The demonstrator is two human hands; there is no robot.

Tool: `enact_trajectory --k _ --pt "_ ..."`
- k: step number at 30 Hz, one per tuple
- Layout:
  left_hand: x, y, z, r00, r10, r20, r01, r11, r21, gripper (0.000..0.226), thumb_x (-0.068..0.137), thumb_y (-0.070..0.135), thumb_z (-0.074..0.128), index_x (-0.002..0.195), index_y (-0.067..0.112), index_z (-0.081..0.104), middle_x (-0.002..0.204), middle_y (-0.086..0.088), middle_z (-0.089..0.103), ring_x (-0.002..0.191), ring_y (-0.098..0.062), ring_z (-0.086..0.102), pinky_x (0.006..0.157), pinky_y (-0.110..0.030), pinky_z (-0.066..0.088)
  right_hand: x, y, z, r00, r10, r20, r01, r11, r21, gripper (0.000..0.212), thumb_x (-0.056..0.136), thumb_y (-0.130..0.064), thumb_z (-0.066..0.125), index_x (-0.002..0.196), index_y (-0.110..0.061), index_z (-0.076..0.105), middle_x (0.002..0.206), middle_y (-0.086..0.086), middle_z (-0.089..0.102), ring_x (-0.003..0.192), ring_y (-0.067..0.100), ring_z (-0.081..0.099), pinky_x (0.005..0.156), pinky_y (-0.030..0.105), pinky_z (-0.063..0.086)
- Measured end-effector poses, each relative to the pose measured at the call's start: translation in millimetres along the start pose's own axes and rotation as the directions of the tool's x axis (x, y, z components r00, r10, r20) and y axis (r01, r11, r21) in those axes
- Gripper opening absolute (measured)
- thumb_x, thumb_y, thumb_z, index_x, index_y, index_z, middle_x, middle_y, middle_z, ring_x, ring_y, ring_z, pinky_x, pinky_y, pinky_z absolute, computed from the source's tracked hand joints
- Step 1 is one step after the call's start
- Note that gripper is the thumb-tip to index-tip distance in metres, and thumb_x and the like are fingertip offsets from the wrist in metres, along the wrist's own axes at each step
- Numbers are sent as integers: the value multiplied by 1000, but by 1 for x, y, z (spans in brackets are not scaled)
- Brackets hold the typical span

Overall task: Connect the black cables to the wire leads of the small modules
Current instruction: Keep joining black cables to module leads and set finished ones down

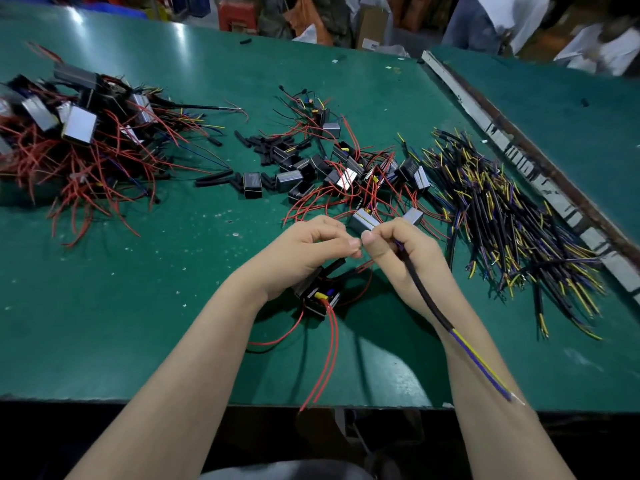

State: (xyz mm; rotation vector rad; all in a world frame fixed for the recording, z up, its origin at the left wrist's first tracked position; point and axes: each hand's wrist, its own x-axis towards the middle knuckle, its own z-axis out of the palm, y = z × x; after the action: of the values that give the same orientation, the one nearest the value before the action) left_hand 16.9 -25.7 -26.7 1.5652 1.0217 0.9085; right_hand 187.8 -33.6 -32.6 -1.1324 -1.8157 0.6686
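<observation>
Between both hands, black cable (427, 301) slants toward the near-right edge.

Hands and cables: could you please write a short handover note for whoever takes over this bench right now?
Left hand: pinches wire ends at the fingertips; a module with red leads hangs below the hand.
Right hand: grips a black cable, its tip meeting the left fingertips.
Cable pile lies to the right, loose modules ahead, a tangled heap far left.
Done: cannot tell whether the joint is made.
Left: finish this joint, then work through the loose modules.
</observation>
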Motion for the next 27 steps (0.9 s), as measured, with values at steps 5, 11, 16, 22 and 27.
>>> enact_trajectory --k 5,11,16,22,27 --pt "-3 -4 -1 961 182 -207 -108 939 327 13 82 24 70 72 33 69 92 16 44 106 -8 36 100 -24 21 7 7 1 947 321 -34 -316 944 94 23 91 -12 56 71 -23 60 54 -7 45 52 6 39 51 17 33" --pt "-1 -2 0 980 141 -141 -100 959 264 23 87 19 65 72 36 66 93 14 47 105 -9 39 94 -11 22 5 2 0 996 39 -77 -29 991 128 9 92 -30 56 90 -27 65 62 -13 47 58 -1 40 58 13 34" --pt "-1 -2 0 992 73 -104 -76 997 -29 27 88 6 60 70 24 67 92 8 52 90 8 50 86 -5 33 5 -1 4 976 -184 -120 180 983 -42 15 84 -10 66 98 -12 66 68 -7 36 65 -1 37 67 11 33" --pt "-2 0 2 999 20 -29 -25 986 -163 23 78 15 64 58 26 69 82 12 59 91 2 53 89 -11 35 4 -4 7 956 -234 -177 223 972 -79 17 77 10 66 93 4 69 70 6 35 68 -9 41 66 5 34" --pt "-1 -1 0 1000 -6 15 9 977 -213 19 73 21 53 58 23 64 81 12 61 89 -5 56 85 -16 37 6 0 4 984 -25 -175 43 994 102 18 77 14 63 89 4 72 73 -3 54 68 -5 59 65 9 46"
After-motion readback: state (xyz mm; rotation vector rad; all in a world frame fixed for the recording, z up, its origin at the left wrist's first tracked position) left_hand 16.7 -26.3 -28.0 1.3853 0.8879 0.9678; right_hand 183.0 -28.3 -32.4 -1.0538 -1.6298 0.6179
